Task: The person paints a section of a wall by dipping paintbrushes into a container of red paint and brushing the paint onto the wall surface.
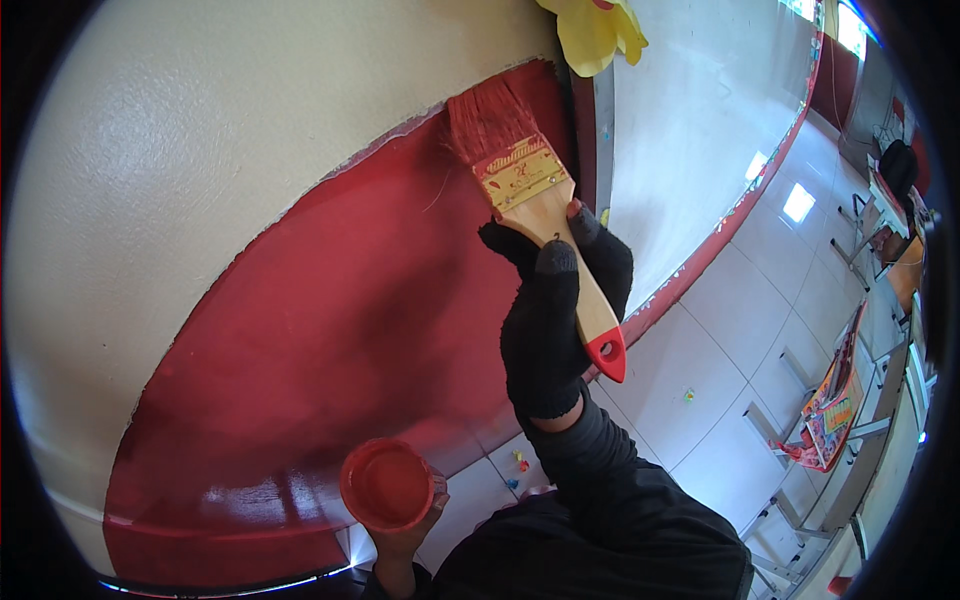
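The right hand (545,315), in a black glove (540,375), held the wooden handle (596,300) of a big flat paintbrush (538,205) snugly, and the brush's red bristles (492,115) pointed to 11 o'clock, up by the top edge of the red wall (300,320). The left hand (410,532) gripped a round red cup (347,488) at 7 o'clock. A yellow flower (588,38) was at 1 o'clock.
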`<state>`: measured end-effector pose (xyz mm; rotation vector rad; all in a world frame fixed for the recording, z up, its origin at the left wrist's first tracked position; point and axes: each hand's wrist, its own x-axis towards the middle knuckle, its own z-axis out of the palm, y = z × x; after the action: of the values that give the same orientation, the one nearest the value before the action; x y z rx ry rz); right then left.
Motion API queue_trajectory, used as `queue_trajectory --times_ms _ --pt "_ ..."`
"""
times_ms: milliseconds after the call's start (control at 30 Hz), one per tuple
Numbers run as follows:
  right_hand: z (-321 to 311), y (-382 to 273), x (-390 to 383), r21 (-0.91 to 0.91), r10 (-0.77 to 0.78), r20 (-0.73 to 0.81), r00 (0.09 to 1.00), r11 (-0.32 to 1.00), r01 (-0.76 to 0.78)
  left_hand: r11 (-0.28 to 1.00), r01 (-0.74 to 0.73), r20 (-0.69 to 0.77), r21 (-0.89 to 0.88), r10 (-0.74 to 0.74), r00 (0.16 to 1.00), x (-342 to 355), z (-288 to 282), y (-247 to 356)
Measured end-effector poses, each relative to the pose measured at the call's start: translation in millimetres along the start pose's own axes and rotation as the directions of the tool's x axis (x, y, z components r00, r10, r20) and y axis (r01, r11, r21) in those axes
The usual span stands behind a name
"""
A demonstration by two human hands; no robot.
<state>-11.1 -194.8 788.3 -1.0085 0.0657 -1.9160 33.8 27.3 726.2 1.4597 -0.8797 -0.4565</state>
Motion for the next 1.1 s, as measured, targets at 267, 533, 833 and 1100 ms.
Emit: queue_trajectory --times_ms 267,533,833,1100 --pt "1.9 -6.0 -5.2 -0.035 -0.001 -0.026 1.0 0.999 0.0 0.986 -0.088 0.048 0.139 0.082 0.995 -5.2 -6.4 0.6" --pt "6.8 -9.0 -12.3 -0.071 0.042 0.008 0.999 0.997 -0.041 0.974 -0.097 0.08 0.204 0.082 0.993 -5.8 -9.8 -1.4" --pt "3.4 -1.1 -18.1 -0.139 -0.019 0.044 0.999 0.99 0.025 0.974 -0.1 0.076 0.204 0.086 0.993 -6.2 -16.0 -3.6" --pt "9.9 -3.5 -21.9 -0.124 -0.048 0.051 0.998 0.991 0.054 0.963 -0.112 0.043 0.244 0.104 0.994 -9.3 -19.7 -5.8"
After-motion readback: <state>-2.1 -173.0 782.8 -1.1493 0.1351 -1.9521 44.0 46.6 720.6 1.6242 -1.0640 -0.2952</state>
